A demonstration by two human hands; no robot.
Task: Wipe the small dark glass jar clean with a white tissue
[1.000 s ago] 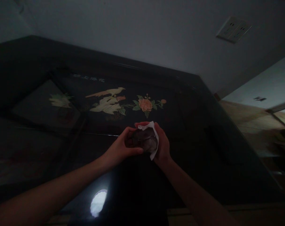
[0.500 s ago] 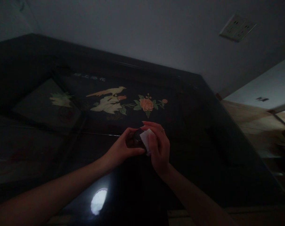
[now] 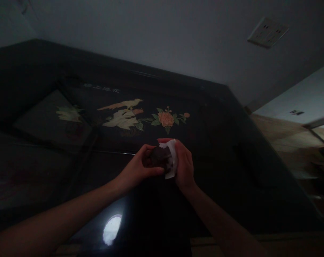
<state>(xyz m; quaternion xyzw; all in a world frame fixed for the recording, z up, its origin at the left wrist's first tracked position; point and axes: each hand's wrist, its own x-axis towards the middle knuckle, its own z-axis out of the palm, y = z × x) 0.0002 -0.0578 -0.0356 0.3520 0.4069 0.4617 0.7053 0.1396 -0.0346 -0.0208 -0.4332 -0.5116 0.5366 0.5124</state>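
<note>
hands, two: one left hand, one right hand, both just on the wearer's side of the pink flower, which serves as landmark for every place below.

dark object, one: rounded, held up between the two hands, directly nearer the wearer than the pink flower. left hand clamped on it, thumb along the near side, fingers curled about the far side. most of its body is covered by fingers and wrap; its kind and full outline cannot be made out.

white tissue, one: thin, creased, pressed by the right hand against the dark object on the side away from the left hand. right hand closed around it; part lies hidden under the palm, and how firmly it is gripped cannot be told.

black tabletop, one: glossy, under and all around the pink flower; its left part runs out of view.

inlaid bird, one: left of the pink flower.

pale rock shape, one: left of the pink flower, under the bird.

small orange bud, one: right of the pink flower.

characters, four, in one row: beyond the pink flower and to its left; strokes blurred.

socket plate, one: on the grey wall, well beyond the pink flower to the right; details soft in the dim light.

forearms, two: cut off at the lower edge.
</note>
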